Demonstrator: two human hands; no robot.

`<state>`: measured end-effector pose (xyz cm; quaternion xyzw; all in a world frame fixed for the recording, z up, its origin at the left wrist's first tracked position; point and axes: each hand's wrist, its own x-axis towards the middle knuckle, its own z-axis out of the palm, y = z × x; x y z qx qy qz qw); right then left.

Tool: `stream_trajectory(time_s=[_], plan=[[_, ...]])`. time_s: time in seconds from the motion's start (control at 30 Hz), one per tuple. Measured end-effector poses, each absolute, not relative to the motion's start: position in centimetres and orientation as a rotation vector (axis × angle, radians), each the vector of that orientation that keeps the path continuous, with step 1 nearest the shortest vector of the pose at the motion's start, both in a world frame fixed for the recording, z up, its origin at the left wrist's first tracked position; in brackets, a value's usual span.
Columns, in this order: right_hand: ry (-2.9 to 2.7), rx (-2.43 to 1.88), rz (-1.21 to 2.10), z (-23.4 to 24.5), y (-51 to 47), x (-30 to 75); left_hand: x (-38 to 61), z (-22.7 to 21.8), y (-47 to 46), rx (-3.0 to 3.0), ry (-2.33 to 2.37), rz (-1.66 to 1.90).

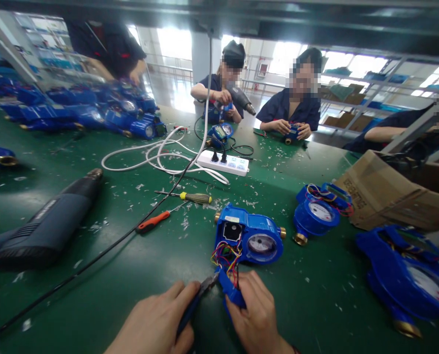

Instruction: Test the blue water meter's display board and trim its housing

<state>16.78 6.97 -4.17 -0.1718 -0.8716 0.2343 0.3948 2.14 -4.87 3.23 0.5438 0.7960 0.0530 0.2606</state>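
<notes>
My left hand [160, 314] is wrapped round a pair of pliers [206, 285] with dark handles, whose tip touches or lies close to the near edge of a blue plastic cover [231, 290]. That cover is gripped between the fingers and thumb of my right hand [254, 307]. Thin coloured wires [229, 255] run from it into an opened blue water meter [251, 236], which lies just beyond my hands. The meter has a round dial, a black square part and brass ends. My fingers partly hide the cover and the plier handles.
Left lies a heat gun [49, 226]; an orange screwdriver [153, 221] and a yellow one [196, 197] lie ahead. A black cable crosses the green table [123, 295]. Beyond are a power strip [223, 162], several meters [317, 211], a cardboard box [385, 191] and co-workers, one holding a heat gun.
</notes>
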Motion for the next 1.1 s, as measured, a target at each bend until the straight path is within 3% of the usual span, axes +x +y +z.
stream_trajectory(time_s=[0.53, 1.1], plan=[[-2.268, -0.51, 0.457, -5.1, 6.6, 17.0, 3.2, 3.1, -4.5, 1.453, 2.262, -0.012], [-2.206, -0.469, 0.616, -4.5, 7.1, 16.8, 1.7, 5.5, -2.4, 1.534, 2.039, 0.014]])
